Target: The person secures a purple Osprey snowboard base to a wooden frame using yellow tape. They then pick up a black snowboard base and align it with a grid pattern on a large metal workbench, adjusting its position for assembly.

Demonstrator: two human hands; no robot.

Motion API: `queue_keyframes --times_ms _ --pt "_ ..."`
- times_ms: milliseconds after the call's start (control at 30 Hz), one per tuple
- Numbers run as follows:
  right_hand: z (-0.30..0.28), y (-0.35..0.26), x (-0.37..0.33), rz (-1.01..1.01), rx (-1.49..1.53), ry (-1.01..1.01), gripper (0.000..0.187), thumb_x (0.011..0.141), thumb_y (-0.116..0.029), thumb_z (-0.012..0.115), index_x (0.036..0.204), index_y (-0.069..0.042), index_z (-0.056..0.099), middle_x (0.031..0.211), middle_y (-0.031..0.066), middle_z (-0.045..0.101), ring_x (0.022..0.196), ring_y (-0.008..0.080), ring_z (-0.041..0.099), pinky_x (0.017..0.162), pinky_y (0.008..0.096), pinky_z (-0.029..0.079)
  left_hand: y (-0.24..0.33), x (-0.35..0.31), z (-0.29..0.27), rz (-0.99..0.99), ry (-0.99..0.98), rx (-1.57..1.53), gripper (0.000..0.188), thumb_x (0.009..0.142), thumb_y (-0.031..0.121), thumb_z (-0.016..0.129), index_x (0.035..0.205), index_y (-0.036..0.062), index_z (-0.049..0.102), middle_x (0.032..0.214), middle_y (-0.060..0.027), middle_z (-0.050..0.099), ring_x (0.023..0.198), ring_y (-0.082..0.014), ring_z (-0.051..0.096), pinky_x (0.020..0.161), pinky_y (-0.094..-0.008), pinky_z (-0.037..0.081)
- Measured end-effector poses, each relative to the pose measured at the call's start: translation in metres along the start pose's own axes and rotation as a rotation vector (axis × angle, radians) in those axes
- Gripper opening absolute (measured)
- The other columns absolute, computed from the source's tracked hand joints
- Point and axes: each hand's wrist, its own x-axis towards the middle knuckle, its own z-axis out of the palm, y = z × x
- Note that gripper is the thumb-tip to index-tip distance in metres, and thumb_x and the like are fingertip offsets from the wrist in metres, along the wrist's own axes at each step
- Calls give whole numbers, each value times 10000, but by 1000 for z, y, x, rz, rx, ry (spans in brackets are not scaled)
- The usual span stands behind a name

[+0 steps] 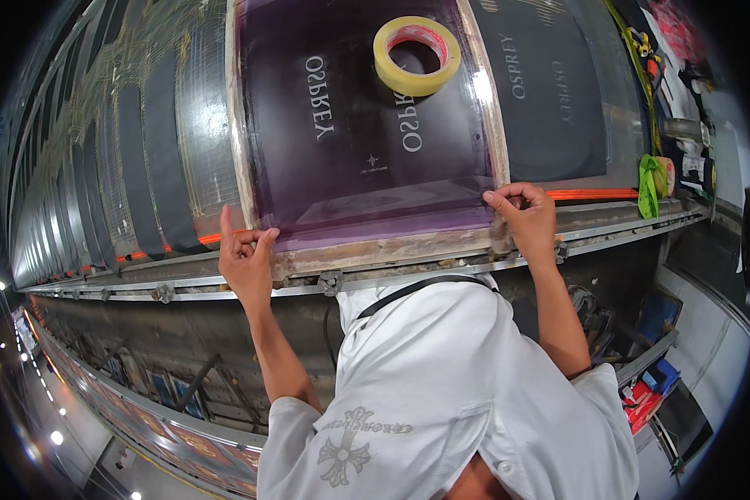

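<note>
A printing screen (350, 158) with dark purple mesh, mirrored lettering and a worn, pale frame lies in front of me. A glossy strip of clear tape (383, 200) stretches across the screen's near end. My left hand (246, 254) pinches at the near left corner, thumb against curled fingers, with the index finger pointing up. At the near right corner my right hand (527, 218) pinches the other end of the strip between thumb and fingers. On the far right part of the mesh rests a roll of clear yellowish tape (417, 57), touched by neither hand.
Dark fabric panels (550, 92) lie on the long table to both sides of the screen. A metal rail (442, 271) with clamps runs along its near edge. Tools and a green tape roll (654, 179) sit at the right end. Behind me stands another long table (175, 433).
</note>
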Motion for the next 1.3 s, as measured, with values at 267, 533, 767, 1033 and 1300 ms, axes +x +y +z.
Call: queue_keyframes --times_ms 267,533,767,1033,1300 --pt "-3 2 1 -75 13 143 530 836 -157 846 1297 -27 618 710 -3 590 692 84 546 686 260 463 -5 0 -2 -9 8 -13 865 791 96 879 1539 52 447 738 28 688 587 9 425 610 -161 356" --pt "-5 -64 117 -1042 -520 181 434 862 -147 778 1280 -172 668 1205 38 657 1142 246 614 956 396 480 -11 6 -4 -59 -49 -116 884 784 74 879 1542 29 428 745 9 697 594 -1 449 603 -170 384" --pt "16 -105 175 -1211 -872 -133 316 871 -290 758 1152 -159 697 1346 -22 580 1402 223 425 1163 479 231 -2 10 -6 -57 -73 -144 865 784 70 873 1532 19 441 752 8 687 609 -14 455 595 -185 388" --pt "-53 -81 54 -1174 -641 -95 305 819 -307 805 1039 -121 703 910 13 664 887 212 615 865 395 300 -10 6 -10 -65 -59 -97 828 783 68 870 1510 19 477 747 8 688 596 -14 448 592 -181 385" --pt "-36 -13 -65 -1008 -671 -101 354 797 -276 822 1092 -110 716 916 -26 672 866 159 595 833 367 302 -8 8 -7 -50 -55 -108 823 786 74 871 1504 -1 476 761 -9 706 605 -7 467 597 -179 395"
